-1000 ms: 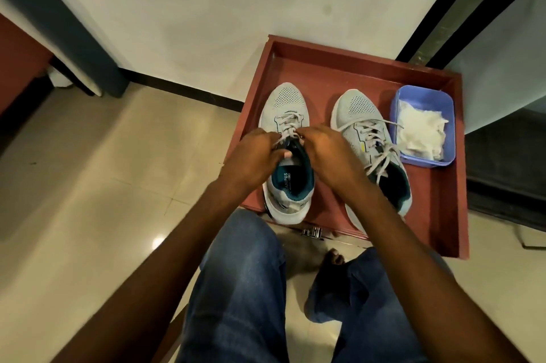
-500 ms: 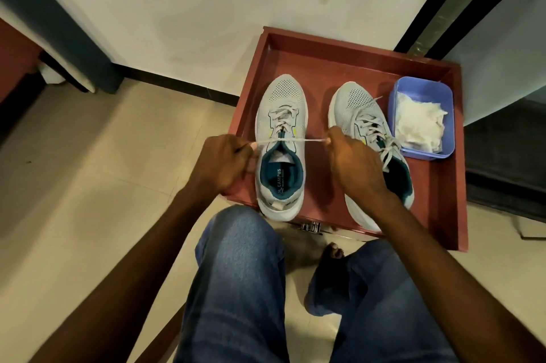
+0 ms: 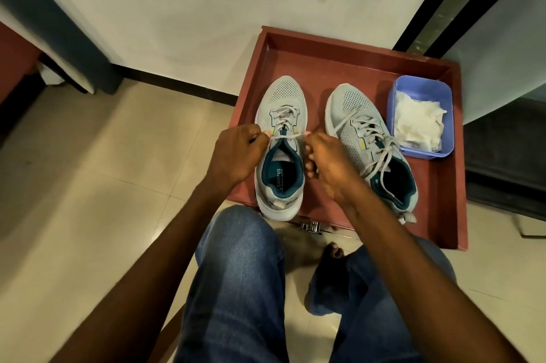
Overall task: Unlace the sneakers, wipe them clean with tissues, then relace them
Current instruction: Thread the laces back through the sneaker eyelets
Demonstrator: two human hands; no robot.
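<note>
While both hands pinch the lace taut across the left sneaker at frame centre, left grip and right grip closed on it, unlacing has barely begun; the right sneaker remains laced, tissues unused.

The person wears blue denim jeans, with bare forearms and one bare foot.

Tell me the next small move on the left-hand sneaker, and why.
Probably draw the lace out of the top eyelets: both the left hand and right hand pinch it taut across the left sneaker, whose lower rows are laced.
</note>
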